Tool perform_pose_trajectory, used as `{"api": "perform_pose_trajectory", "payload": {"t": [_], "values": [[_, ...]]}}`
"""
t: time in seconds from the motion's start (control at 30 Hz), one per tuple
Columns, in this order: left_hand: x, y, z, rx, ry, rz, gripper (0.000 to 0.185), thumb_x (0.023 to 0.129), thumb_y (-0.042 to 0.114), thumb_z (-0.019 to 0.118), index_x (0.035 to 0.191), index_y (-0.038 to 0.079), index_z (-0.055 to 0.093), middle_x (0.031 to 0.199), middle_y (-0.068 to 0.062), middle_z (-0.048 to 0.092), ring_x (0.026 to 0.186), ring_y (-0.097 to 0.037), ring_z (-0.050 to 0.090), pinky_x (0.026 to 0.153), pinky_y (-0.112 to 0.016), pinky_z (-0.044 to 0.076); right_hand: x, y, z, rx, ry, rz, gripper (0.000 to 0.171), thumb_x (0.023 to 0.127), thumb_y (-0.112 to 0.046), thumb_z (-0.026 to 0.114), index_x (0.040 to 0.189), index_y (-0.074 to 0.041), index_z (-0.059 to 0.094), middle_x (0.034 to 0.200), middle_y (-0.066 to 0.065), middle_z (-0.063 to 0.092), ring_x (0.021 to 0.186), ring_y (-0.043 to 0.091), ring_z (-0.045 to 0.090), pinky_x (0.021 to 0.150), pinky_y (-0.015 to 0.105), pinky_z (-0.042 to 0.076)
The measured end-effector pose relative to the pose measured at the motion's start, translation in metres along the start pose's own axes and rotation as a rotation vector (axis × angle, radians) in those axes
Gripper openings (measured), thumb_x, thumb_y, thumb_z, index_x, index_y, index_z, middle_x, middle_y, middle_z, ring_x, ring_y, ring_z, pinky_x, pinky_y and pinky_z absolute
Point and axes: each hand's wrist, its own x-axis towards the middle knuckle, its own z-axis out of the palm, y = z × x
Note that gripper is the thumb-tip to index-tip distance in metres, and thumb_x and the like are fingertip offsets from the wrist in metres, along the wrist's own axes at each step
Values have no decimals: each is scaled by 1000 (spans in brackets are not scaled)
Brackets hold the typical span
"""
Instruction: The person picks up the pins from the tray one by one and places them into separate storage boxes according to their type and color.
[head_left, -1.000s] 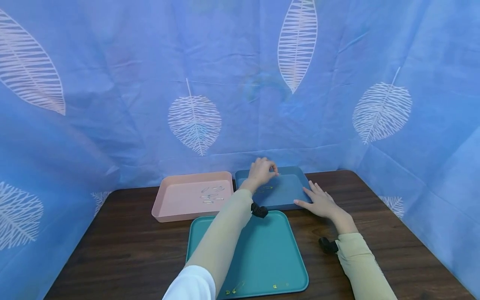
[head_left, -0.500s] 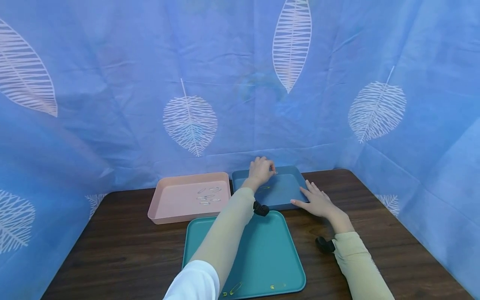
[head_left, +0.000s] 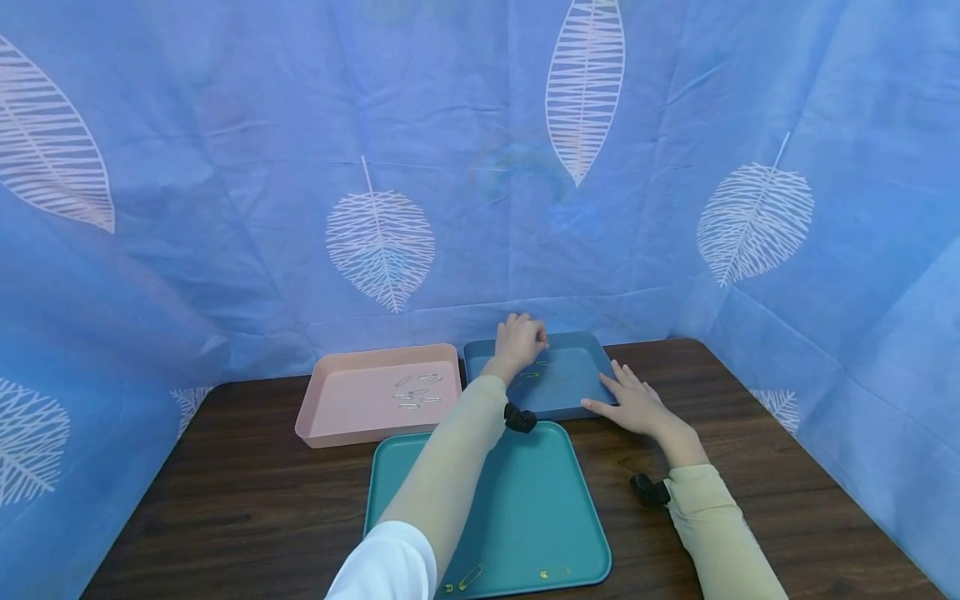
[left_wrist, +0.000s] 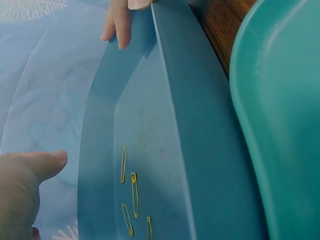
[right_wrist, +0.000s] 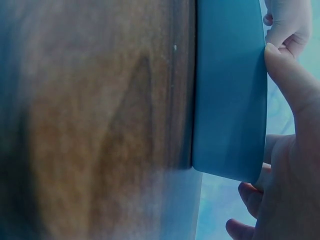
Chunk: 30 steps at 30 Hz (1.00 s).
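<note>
In the head view my left hand point(head_left: 519, 343) is over the blue tray point(head_left: 573, 400), fingers bent and thumb near the index finger. I see no pin between them. Its straight thumb point(left_wrist: 47, 164) shows beside the tray in the left wrist view. Several gold safety pins lie in the tray, among them one safety pin point(left_wrist: 135, 195) near the middle. My right hand point(head_left: 637, 402) rests on the tray's near right corner with straight, spread fingers. The right thumb point(right_wrist: 280, 62) touches the rim in the right wrist view.
A pink tray point(head_left: 337, 408) with several silver safety pins point(head_left: 416, 392) stands left of the blue one. In front lies a teal tray point(head_left: 540, 500) with a few gold safety pins point(head_left: 471, 577) by its near edge. A blue leaf-patterned curtain point(head_left: 480, 233) hangs behind the brown table point(head_left: 247, 492).
The left hand has let go of a safety pin held earlier at its fingertips; it now lies in the blue tray. The right hand stays on the tray corner. The head view shifted slightly.
</note>
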Motion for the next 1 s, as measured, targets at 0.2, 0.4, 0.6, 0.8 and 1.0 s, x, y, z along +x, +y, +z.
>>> {"api": "perform_pose_trajectory", "payload": {"t": [0.2, 0.4, 0.6, 0.8, 1.0], "values": [[-4, -6, -1, -19, 18, 10, 10, 92, 34, 67, 84, 28, 66, 93, 7, 58, 84, -16, 43, 75, -30, 35, -1, -2, -2, 14, -12, 4, 88, 93, -61, 50, 149, 4, 33, 159, 31, 9, 147, 50, 8, 111, 71, 11], [-13, -8, -10, -44, 30, 24, 10, 91, 35, 68, 86, 27, 68, 95, 5, 60, 85, -17, 44, 76, -31, 37, -1, -2, -4, 4, -13, 4, 87, 93, -60, 50, 149, 4, 33, 159, 31, 9, 147, 50, 8, 111, 71, 11], [-22, -11, -17, -14, 50, 50, 12, 92, 39, 66, 88, 28, 69, 97, 5, 60, 87, -17, 46, 76, -31, 37, -1, -3, -3, 7, -10, -4, 87, 93, -60, 50, 149, 4, 33, 159, 32, 10, 146, 50, 9, 111, 72, 11], [-31, -15, -24, -37, 58, 70, 13, 91, 41, 66, 89, 29, 70, 98, 5, 58, 87, -17, 43, 76, -31, 34, -1, -3, -2, 7, -12, -5, 87, 93, -61, 50, 149, 4, 33, 159, 31, 9, 147, 50, 8, 111, 71, 11], [-42, -19, -33, -56, 79, 103, 17, 91, 46, 64, 90, 31, 71, 93, 5, 56, 81, -16, 38, 72, -29, 29, -3, -4, -4, 9, -9, -6, 87, 93, -60, 50, 149, 4, 33, 159, 32, 8, 147, 50, 8, 111, 72, 11]]}}
